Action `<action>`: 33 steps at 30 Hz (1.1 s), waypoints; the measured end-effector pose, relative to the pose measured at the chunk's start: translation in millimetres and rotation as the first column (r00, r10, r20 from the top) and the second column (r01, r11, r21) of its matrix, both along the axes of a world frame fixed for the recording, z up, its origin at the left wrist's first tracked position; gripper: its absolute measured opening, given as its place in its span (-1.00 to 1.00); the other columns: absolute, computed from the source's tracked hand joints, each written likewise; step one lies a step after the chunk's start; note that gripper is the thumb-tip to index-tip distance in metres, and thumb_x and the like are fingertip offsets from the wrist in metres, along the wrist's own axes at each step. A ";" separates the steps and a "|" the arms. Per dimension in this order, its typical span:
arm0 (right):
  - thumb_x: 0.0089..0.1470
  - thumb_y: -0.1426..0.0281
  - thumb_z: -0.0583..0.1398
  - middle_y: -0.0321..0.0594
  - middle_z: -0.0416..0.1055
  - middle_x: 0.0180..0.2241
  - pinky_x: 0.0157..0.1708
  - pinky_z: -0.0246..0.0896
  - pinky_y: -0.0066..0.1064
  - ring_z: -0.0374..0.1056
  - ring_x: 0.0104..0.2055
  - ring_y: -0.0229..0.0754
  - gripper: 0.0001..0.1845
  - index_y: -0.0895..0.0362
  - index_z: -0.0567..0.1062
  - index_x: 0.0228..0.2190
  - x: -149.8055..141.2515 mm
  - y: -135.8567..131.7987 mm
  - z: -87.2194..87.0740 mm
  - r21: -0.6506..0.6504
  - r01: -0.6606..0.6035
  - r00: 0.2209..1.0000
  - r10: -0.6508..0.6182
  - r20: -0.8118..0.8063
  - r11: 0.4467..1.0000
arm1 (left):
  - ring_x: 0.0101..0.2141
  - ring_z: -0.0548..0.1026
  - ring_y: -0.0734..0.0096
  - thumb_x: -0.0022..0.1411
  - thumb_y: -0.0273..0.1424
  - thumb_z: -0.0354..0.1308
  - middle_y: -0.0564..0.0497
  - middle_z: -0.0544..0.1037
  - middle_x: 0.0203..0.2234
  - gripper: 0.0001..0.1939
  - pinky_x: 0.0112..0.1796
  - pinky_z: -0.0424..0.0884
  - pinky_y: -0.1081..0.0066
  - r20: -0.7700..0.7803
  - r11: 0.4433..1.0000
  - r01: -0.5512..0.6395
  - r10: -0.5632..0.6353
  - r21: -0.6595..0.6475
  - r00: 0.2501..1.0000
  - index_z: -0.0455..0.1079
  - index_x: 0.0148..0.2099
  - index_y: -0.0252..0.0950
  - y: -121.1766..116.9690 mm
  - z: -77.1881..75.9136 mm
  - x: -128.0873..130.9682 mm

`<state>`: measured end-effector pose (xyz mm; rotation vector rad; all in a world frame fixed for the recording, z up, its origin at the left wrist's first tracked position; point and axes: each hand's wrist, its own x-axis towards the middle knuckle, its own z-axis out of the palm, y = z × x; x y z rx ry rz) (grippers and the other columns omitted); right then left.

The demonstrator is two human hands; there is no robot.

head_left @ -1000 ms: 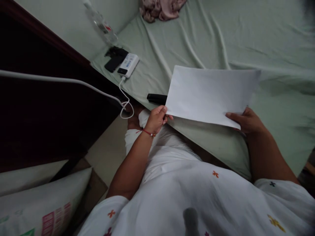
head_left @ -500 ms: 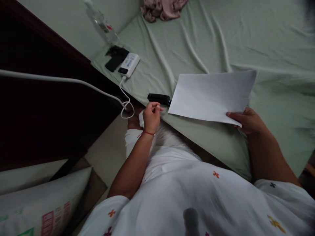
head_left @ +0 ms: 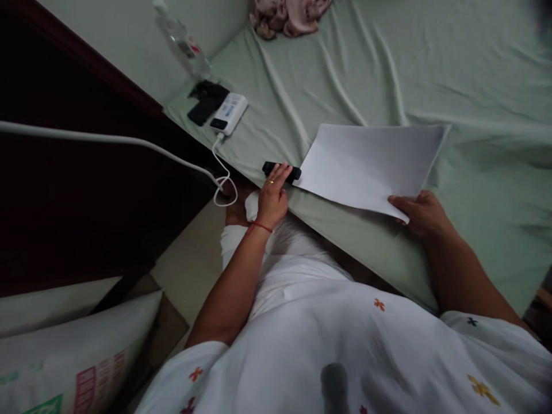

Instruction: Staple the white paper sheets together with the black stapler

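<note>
White paper sheets (head_left: pixel 366 161) are held by my right hand (head_left: pixel 426 214), which pinches the near right corner with the thumb on top. The far right part is raised off the bed, and the left corner reaches close to a black stapler (head_left: pixel 295 174). My left hand (head_left: pixel 272 200) is over that stapler, its fingers stretched out across the top and partly hiding it. The fingers do not appear wrapped round it. A ring and a red bracelet show on the left hand and wrist.
The bed (head_left: pixel 362 230) has a wrinkled pale green sheet. Near its left edge lie a white power bank (head_left: pixel 233 112) with a looped white cable (head_left: pixel 225 192), a dark phone-like object (head_left: pixel 202 112) and a clear bottle (head_left: pixel 190 49). Crumpled pink cloth (head_left: pixel 288 17) lies farther back.
My left hand has let go of the paper's left corner and moved up onto the stapler. The right hand still holds the paper, which has shifted slightly left.
</note>
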<state>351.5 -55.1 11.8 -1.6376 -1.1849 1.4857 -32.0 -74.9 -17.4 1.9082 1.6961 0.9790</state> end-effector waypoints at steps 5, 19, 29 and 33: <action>-0.24 0.10 0.53 -0.36 0.28 -0.67 -0.69 0.05 -0.37 0.12 -0.64 -0.27 -0.55 -0.01 0.41 -0.63 -2.6 0.7 2.5 -0.003 0.002 1.000 -0.003 -0.030 1.000 | 0.51 0.21 0.21 0.17 -0.70 0.01 -0.04 0.40 0.45 -0.21 0.53 0.03 0.01 0.006 1.000 0.012 -0.012 -0.006 1.000 0.43 0.40 -0.18 0.7 2.9 -2.8; -0.12 0.12 0.54 -0.32 0.53 -0.40 -0.49 0.27 -0.40 0.34 -0.44 -0.23 -0.64 0.01 0.62 -0.35 5.0 -1.8 -9.6 0.030 0.077 0.993 -0.074 -0.087 0.997 | 0.51 0.21 0.20 0.10 -0.74 0.01 -0.03 0.42 0.44 -0.16 0.53 0.03 0.01 -0.075 0.998 0.055 -0.057 -0.020 0.996 0.44 0.40 -0.20 2.6 -1.8 -3.2; -0.20 0.01 0.56 -0.31 0.52 -0.45 -0.47 0.30 -0.34 0.33 -0.45 -0.19 -0.55 0.01 0.58 -0.44 7.7 0.5 -16.1 0.238 0.312 0.947 -0.281 -0.154 0.920 | 0.55 0.09 0.04 0.42 -0.27 0.25 -0.17 0.25 0.52 -0.40 0.52 -0.04 -0.04 0.211 0.995 0.094 -0.095 0.018 0.973 0.38 0.44 -0.17 -1.1 5.1 -13.7; -0.39 0.09 0.63 -0.28 0.63 -0.32 -0.42 0.43 -0.30 0.45 -0.40 -0.14 -0.45 -0.03 0.63 -0.34 17.2 -2.8 -12.4 0.109 0.232 0.947 -0.200 -0.250 0.967 | 0.50 0.22 -0.02 0.40 0.05 0.28 -0.15 0.44 0.41 -0.44 0.47 0.13 -0.03 0.502 0.995 -0.077 0.033 0.066 0.864 0.54 0.26 -0.16 -28.0 20.4 -3.0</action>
